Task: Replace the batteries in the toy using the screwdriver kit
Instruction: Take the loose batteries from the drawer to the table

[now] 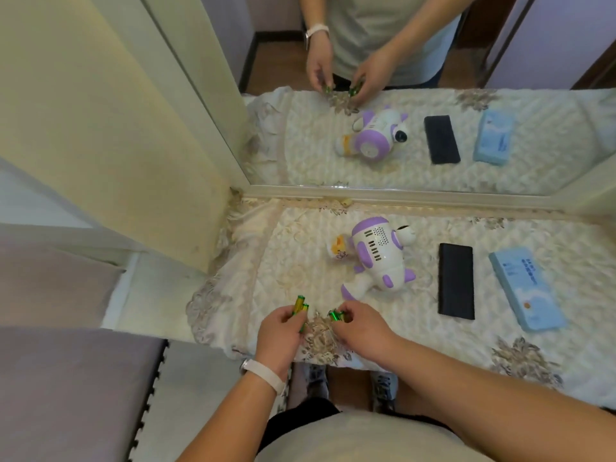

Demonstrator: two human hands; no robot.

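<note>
I see my left hand grasping green and gold batteries at the counter's near edge. My right hand pinches more green batteries just beside it. The white and purple toy lies on its side at one o'clock from my hands. A black case and a blue box sit toward three o'clock.

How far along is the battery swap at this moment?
Early on. Both the left hand and right hand hold green-and-gold batteries. The white-and-purple toy robot lies untouched on the quilted cloth; the closed black case remains unopened. Unscrewing, swapping and closing remain.
</note>
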